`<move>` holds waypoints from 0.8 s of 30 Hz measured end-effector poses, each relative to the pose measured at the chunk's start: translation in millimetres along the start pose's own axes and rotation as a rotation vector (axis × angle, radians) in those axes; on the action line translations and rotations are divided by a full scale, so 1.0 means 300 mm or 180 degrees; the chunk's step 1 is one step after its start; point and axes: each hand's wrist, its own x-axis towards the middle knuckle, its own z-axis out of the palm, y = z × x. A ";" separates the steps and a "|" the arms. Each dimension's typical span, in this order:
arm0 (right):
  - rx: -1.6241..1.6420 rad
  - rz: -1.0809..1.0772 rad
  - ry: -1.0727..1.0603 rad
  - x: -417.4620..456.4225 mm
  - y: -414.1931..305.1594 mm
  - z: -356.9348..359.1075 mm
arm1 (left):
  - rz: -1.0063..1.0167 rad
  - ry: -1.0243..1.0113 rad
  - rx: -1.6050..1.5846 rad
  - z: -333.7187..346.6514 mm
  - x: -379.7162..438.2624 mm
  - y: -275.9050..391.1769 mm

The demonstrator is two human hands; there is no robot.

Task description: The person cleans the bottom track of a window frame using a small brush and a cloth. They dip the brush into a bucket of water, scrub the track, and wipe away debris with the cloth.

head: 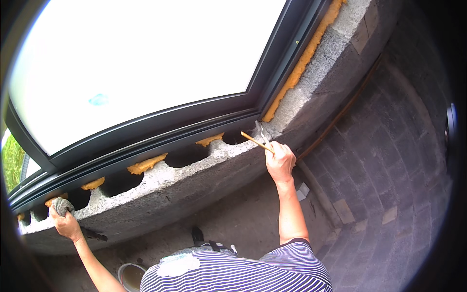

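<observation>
My right hand is closed around a thin wooden stick and a slim pale tool, whose tip is by the corner of the dark window frame. At the far left my left hand grips a bunched grey cloth against the top of the hollow concrete block wall. Orange expanding foam sits in patches between the frame and the blocks. A longer foam strip runs up the frame's right side.
A bucket of murky liquid stands on the floor at the lower left. To the right rises a dark block wall, with a brown pipe or cable along its edge. A white piece lies near the wall's foot.
</observation>
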 end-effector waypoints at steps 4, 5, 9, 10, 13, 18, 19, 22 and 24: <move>-0.0096 0.0036 0.0124 0.005 0.053 0.049 | -0.0115 -0.0078 -0.0082 0.002 -0.001 0.026; -0.0144 0.0037 0.0008 -0.002 0.058 0.051 | -0.0131 -0.0086 -0.0108 0.005 -0.003 0.033; 0.0309 -0.0025 -0.0164 -0.020 0.007 0.057 | -0.0050 -0.0001 -0.0111 -0.003 -0.003 0.020; 0.0469 0.0021 -0.0133 -0.020 -0.014 0.044 | -0.0023 0.0026 -0.0115 -0.006 -0.001 0.018; 0.1057 0.0378 -0.0029 -0.008 -0.056 -0.003 | -0.0011 0.0016 -0.0107 -0.020 0.004 0.014; 0.1077 0.0437 0.0002 0.044 -0.080 -0.091 | -0.0032 0.0071 -0.0165 -0.022 0.003 0.064; 0.1185 0.0535 -0.0005 0.049 -0.076 -0.097 | -0.0054 0.0078 -0.0161 -0.025 0.003 0.064; 0.1566 0.0857 -0.0133 0.074 -0.074 -0.143 | -0.0082 0.0089 -0.0148 -0.025 0.002 0.056; 0.1971 0.1140 -0.0135 0.092 -0.097 -0.177 | -0.0041 0.0129 -0.0168 -0.024 0.003 0.055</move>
